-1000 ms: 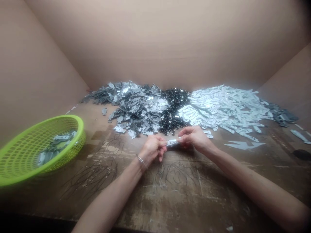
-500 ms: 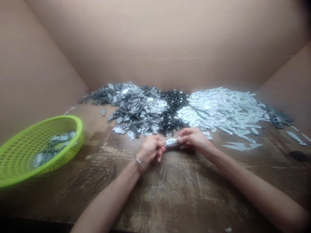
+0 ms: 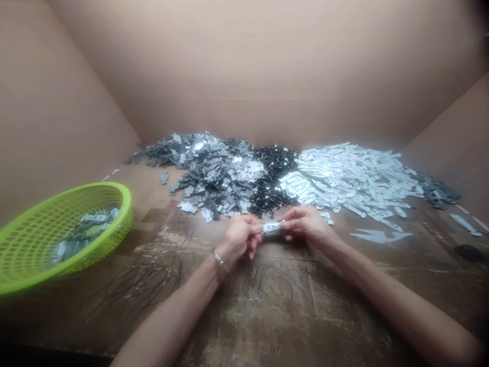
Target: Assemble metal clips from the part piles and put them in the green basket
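Observation:
Between my hands is a small silvery metal plate (image 3: 271, 228), narrow and lying roughly level just above the board. My left hand (image 3: 241, 235), with a bracelet at the wrist, pinches its left end between thumb and fingers. On its right end, my right hand (image 3: 306, 226) has thumb and fingertips closed. Both ends of the plate are covered by fingers. Just beyond my hands lie a heap of dark rivet-like pins (image 3: 270, 196), a heap of short grey metal plates (image 3: 225, 176) on the left, and a heap of long pale metal strips (image 3: 351, 176) on the right.
A lime-green mesh basket (image 3: 124, 204) with some metal pieces in it stands tilted at the left. Cardboard-like walls (image 3: 248, 66) rise behind and at both sides. Loose strips (image 3: 465, 224) and a dark round object (image 3: 469, 252) lie at the right.
Both hands, still holding the metal plate, sit slightly lower in the picture, as the whole view has shifted a little. The grip looks the same.

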### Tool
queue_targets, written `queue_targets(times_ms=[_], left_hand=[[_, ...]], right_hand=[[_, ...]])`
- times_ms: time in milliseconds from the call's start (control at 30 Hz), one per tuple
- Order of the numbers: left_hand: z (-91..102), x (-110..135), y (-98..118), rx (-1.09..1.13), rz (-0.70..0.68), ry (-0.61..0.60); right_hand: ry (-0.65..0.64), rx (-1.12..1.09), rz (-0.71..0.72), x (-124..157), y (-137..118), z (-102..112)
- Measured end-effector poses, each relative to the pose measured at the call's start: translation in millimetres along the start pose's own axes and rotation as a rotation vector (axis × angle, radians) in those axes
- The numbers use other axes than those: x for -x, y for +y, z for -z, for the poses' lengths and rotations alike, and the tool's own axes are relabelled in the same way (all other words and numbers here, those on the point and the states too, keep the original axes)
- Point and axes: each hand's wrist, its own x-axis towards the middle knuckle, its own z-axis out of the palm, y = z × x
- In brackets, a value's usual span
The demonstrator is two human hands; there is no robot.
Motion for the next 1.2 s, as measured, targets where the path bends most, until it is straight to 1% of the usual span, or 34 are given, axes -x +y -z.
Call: queue_targets(times_ms=[100, 300, 367, 467, 600, 800, 867, 1000, 1133, 1200], left_hand=[[-1.1, 0, 2, 0.027, 0.057, 0.001], [-3.0, -1, 9, 0.143, 0.226, 0.003], [-1.2, -2, 8, 0.173, 0.24, -0.01], [3.2, -4, 4, 0.194, 0.213, -0.036], [6.1, -4, 1, 0.181, 0.143, -0.038], [-1.6, 1, 3, 0.114, 0.067, 0.023], [-3.4, 1, 3, 0.084, 0.048, 0.034], [-3.1, 2, 1, 0.0, 0.007, 0.041], [-3.6, 4, 2, -0.112, -0.069, 0.072], [-5.3, 5, 2, -0.133, -0.089, 0.06]], right_hand=[[-0.01, -0.004, -0.019, -1, 1, 0], [-0.012, 0.052, -0.102, -2, -4, -3], [-0.013, 0.066, -0.112, -2, -7, -4], [-0.019, 0.088, -0.114, -2, -10, -5], [-0.029, 0.091, -0.107, -3, -8, -4], [-0.01, 0.048, -0.094, -1, -4, -7], [0.02, 0.04, -0.062, 1, -5, -9], [0.081, 0.055, 0.049, 7, -8, -13], [0.081, 0.099, 0.112, 9, -8, -14], [0.063, 0.123, 0.148, 10, -6, -16]])
